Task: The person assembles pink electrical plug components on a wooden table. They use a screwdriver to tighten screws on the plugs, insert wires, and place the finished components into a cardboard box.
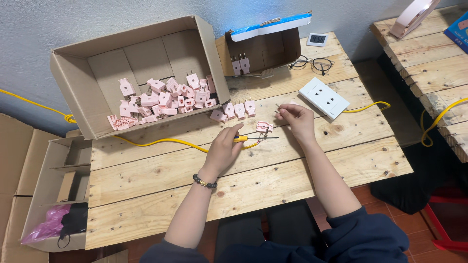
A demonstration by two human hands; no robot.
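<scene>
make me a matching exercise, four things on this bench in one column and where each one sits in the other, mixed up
Things:
1. heap of pink plugs
2. glasses
3. white socket strip
4. screwdriver

Places:
A. under the left hand
B. inside the big cardboard box
C. just past the right hand, on a yellow cable
D. far edge of the table, near the small clock

Pairs: 1-B, 2-D, 3-C, 4-A

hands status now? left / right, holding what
Left hand: closed on a small yellow-handled screwdriver, tip by the open pink plug half on the table.
Right hand: fingers pinched on a small metal prong.
</scene>
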